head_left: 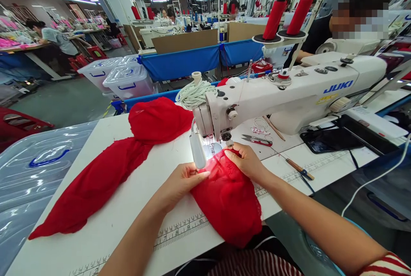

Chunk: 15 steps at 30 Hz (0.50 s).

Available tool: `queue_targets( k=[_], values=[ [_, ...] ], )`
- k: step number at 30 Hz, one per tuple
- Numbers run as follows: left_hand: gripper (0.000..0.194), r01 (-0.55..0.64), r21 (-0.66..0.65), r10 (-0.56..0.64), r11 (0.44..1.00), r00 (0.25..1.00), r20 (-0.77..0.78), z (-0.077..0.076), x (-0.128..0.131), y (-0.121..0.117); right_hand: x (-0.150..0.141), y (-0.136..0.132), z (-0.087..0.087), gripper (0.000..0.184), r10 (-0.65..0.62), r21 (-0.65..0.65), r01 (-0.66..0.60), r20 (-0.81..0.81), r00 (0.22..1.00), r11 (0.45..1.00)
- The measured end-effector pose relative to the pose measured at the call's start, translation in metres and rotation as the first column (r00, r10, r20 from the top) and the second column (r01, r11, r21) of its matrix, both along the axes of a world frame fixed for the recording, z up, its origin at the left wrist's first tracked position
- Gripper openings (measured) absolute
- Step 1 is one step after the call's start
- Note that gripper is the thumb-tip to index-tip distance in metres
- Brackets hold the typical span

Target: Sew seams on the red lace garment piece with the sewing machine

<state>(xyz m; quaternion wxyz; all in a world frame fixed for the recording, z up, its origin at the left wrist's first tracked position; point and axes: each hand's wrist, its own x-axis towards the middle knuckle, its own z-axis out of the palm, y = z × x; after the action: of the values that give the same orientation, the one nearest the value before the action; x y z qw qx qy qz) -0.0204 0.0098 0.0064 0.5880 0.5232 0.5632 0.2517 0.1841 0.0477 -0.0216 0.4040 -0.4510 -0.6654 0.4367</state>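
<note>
A piece of red fabric (229, 203) hangs from both my hands over the table's front edge, its upper part just in front of the needle area of a white sewing machine (257, 91). My left hand (184, 179) pinches the fabric's left edge between thumb and fingers, below a small lit lamp (197, 149). At the upper right corner, my right hand (245, 162) grips the cloth, its fingertips near the presser foot, which is partly hidden. More red fabric (96, 177) lies bunched in a long heap on the table's left side.
Thread snips (257, 140), a wooden-handled tool (300, 169) and a black phone (330, 133) lie on the table to the right. Red thread cones (275, 19) stand behind the machine. Clear plastic bins (48, 160) stand to the left. A co-worker (321, 36) sits at the back right.
</note>
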Motion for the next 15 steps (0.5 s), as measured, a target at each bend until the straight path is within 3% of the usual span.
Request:
queue_targets(
  k=[3, 6, 8, 10, 12, 13, 15],
  values=[
    [0.033, 0.017, 0.028, -0.017, 0.999, 1.000, 0.016, 0.004, -0.007, 0.000, 0.005, -0.002, -0.002, 0.015, -0.035, 0.000, 0.036, 0.063, 0.997, 0.999],
    [0.030, -0.001, 0.053, 0.000, 0.999, 1.000, 0.013, 0.004, -0.011, 0.002, 0.013, -0.001, 0.002, 0.010, 0.030, 0.039, -0.041, 0.248, 0.968, 0.998],
    [0.031, 0.002, 0.052, -0.002, 0.999, 1.000, 0.013, 0.002, -0.013, 0.004, 0.022, 0.003, 0.008, 0.013, -0.036, 0.114, -0.008, 0.377, 0.926, 0.994],
    [0.033, 0.009, 0.060, -0.010, 0.998, 1.000, 0.016, -0.001, -0.014, 0.005, 0.035, 0.011, 0.015, 0.015, -0.228, 0.242, 0.109, 0.548, 0.805, 0.964],
    [0.032, 0.018, 0.072, -0.020, 0.997, 1.000, 0.016, -0.004, -0.014, 0.006, 0.046, 0.021, 0.018, 0.016, -0.369, 0.344, 0.152, 0.748, 0.552, 0.926],
    [0.030, 0.024, 0.074, -0.026, 0.997, 1.000, 0.017, -0.006, -0.015, 0.006, 0.051, 0.025, 0.019, 0.015, -0.365, 0.343, 0.135, 0.812, 0.456, 0.930],
    [0.027, 0.027, 0.074, -0.028, 0.997, 0.999, 0.018, -0.007, -0.015, 0.007, 0.059, 0.032, 0.017, 0.013, -0.336, 0.319, 0.111, 0.857, 0.390, 0.941]
  ],
)
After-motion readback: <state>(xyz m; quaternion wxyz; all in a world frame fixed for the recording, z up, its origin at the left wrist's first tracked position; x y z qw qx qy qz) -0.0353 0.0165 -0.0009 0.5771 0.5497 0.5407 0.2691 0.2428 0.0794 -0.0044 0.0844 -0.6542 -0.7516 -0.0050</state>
